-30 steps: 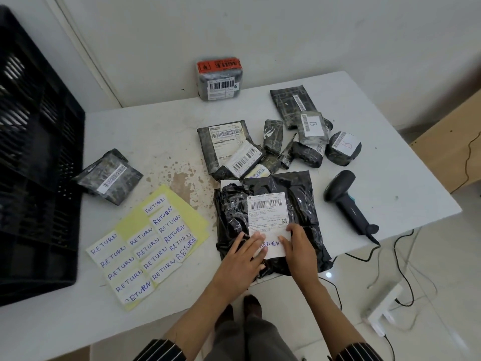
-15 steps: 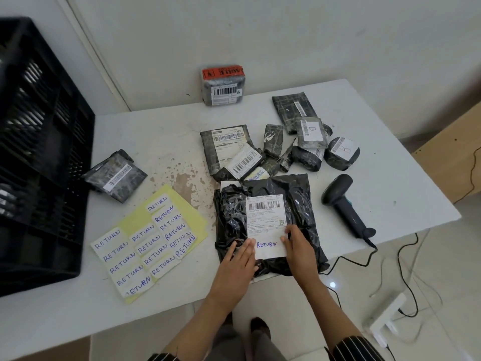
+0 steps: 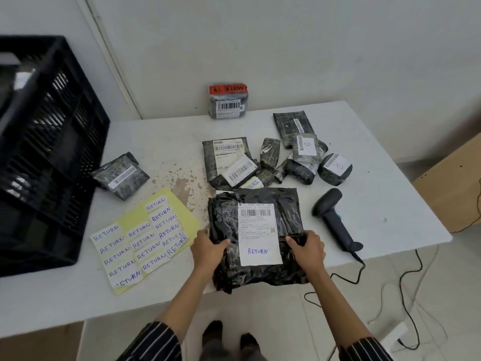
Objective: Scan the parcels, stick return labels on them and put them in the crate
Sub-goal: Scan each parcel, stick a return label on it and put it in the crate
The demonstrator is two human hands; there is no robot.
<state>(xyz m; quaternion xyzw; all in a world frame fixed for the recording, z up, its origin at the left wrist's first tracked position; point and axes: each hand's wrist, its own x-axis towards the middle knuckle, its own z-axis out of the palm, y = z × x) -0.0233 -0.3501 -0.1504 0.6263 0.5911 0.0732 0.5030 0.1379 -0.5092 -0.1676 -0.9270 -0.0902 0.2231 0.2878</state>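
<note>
White tabletop (image 3: 377,178), front edge: the left hand (image 3: 208,250) and right hand (image 3: 308,250) grip opposite sides of the large crinkled black plastic parcel (image 3: 226,220) — its white handwritten RETURN label (image 3: 257,252) already on — so next likely comes a lift leftward into the black slatted plastic crate (image 3: 52,152).

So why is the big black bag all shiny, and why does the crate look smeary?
Head view: the crinkled plastic on the big parcel catches light as pale glints; same view: the crate sits at the left edge, where the wide lens stretches and softens it.
</note>
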